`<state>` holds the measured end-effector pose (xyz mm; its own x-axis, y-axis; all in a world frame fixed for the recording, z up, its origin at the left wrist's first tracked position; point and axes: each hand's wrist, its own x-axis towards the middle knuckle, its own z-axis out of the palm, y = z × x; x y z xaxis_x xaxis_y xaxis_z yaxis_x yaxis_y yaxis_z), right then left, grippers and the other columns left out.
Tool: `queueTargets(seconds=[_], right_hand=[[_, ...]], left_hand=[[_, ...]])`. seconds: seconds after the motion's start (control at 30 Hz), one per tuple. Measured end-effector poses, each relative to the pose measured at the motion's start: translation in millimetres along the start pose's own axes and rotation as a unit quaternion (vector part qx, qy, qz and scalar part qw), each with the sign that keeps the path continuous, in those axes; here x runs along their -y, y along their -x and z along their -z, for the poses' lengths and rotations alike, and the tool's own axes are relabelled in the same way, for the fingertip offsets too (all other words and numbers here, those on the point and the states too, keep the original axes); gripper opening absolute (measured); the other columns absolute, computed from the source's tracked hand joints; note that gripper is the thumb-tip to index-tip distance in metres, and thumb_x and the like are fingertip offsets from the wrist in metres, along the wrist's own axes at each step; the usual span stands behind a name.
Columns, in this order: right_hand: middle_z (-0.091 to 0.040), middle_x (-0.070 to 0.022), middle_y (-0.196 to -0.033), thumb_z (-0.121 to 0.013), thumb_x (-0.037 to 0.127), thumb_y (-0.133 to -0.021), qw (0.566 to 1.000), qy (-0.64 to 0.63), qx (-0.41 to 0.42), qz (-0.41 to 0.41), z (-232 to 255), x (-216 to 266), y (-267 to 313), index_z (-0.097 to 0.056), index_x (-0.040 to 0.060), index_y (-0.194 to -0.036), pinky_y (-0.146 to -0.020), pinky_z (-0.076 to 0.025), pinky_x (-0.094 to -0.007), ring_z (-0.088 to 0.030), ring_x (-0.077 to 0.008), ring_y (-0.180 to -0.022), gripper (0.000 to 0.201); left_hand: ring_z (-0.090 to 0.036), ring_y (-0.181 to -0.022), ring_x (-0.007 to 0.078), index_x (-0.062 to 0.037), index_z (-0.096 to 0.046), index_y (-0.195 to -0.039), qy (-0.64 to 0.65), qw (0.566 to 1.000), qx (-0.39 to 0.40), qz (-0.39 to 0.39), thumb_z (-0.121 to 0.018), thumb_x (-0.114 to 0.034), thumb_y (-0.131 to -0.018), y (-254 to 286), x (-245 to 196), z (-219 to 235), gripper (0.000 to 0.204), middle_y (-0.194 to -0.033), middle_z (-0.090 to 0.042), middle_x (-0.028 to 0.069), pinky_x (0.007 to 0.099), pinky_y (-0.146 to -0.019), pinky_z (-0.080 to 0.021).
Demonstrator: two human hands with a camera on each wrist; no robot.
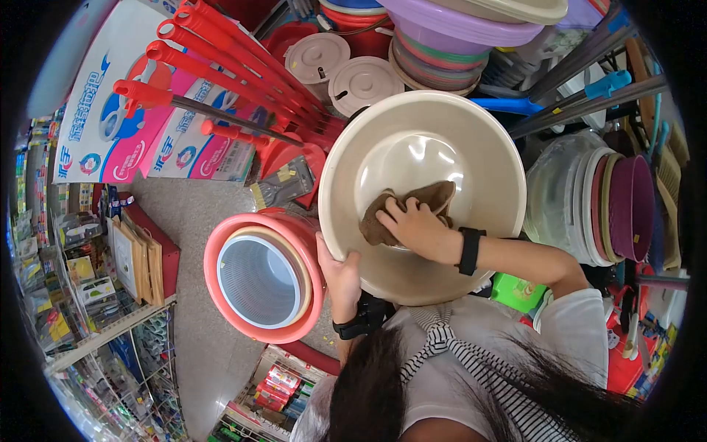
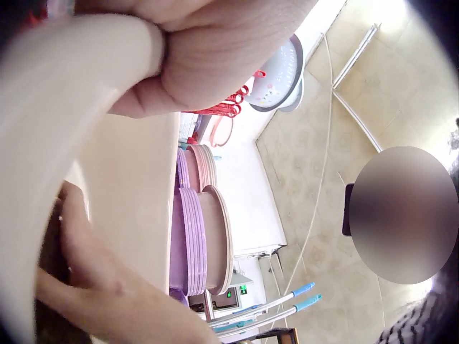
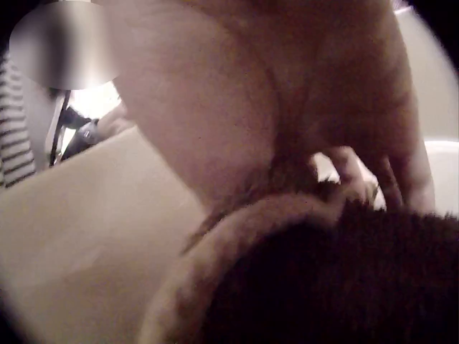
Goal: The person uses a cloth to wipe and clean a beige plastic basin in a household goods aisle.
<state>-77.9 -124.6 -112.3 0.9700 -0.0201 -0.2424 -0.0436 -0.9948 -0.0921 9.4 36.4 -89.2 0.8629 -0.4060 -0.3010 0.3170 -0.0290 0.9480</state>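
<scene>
A large cream plastic basin (image 1: 486,155) is held up in front of the body in the head view. My left hand (image 1: 340,280) grips its near left rim, thumb and palm wrapped over the edge in the left wrist view. Inside the basin my right hand (image 1: 421,230) holds a bunched brown cloth (image 1: 377,225) with curled fingers against the inner wall and bottom. The right wrist view shows the cloth's fuzzy surface and a thick lighter edge (image 3: 237,240) close under the palm. Part of the cloth is hidden beneath the hand.
Nested baskets and tubs (image 1: 258,280) stand on the floor at left. Red-handled poles (image 1: 243,74) lean by printed boxes (image 1: 88,96). Stacked basins (image 1: 442,44) are behind, more tubs (image 1: 626,206) at right. Shelves of goods (image 1: 88,295) line the left side.
</scene>
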Motion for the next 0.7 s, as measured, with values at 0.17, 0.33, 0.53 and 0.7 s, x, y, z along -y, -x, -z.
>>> queueTargets(seconds=[0.17,0.33,0.53,0.7], right_hand=[[-0.050,-0.0163,-0.128,-0.060,0.008,-0.080,0.990,-0.069,-0.107,0.067,-5,-11,-17,-0.050,0.0131,-0.134,-0.076,-0.056,-0.0410,-0.062,-0.0314,-0.090,0.056],[-0.053,-0.0159,-0.122,-0.062,0.008,-0.079,0.978,-0.091,-0.172,0.073,-5,-21,-38,-0.053,0.0121,-0.130,-0.074,-0.057,-0.0399,-0.064,-0.0322,-0.089,0.052],[-0.056,-0.0171,-0.111,-0.067,0.009,-0.078,0.951,-0.242,-0.190,-0.018,30,-31,-37,-0.052,0.0100,-0.130,-0.072,-0.055,-0.0444,-0.064,-0.0359,-0.086,0.055],[-0.056,-0.0127,-0.102,-0.070,0.013,-0.077,0.864,-0.368,-0.331,-0.090,100,-29,-22,-0.052,0.0148,-0.134,-0.062,-0.053,-0.0418,-0.063,-0.0322,-0.074,0.060]], left_hand=[[-0.054,-0.099,0.0155,0.0009,-0.047,-0.118,-0.027,1.000,0.000,-0.014,-0.046,0.013,-0.070,2,1,-2,0.050,-0.109,-0.055,0.0080,0.0268,-0.090,-0.044],[-0.054,-0.100,0.0163,0.0006,-0.043,-0.121,0.007,1.000,0.003,-0.009,-0.046,0.014,-0.072,3,3,-2,0.051,-0.110,-0.054,0.0088,0.0275,-0.092,-0.044],[-0.054,-0.101,0.0165,-0.0001,-0.042,-0.120,-0.026,1.000,0.010,-0.010,-0.045,0.014,-0.072,4,-1,0,0.050,-0.109,-0.053,0.0086,0.0278,-0.092,-0.043],[-0.052,-0.101,0.0151,-0.0006,-0.043,-0.116,-0.048,0.999,0.011,-0.009,-0.045,0.013,-0.072,5,-5,-3,0.046,-0.107,-0.052,0.0084,0.0271,-0.092,-0.042]])
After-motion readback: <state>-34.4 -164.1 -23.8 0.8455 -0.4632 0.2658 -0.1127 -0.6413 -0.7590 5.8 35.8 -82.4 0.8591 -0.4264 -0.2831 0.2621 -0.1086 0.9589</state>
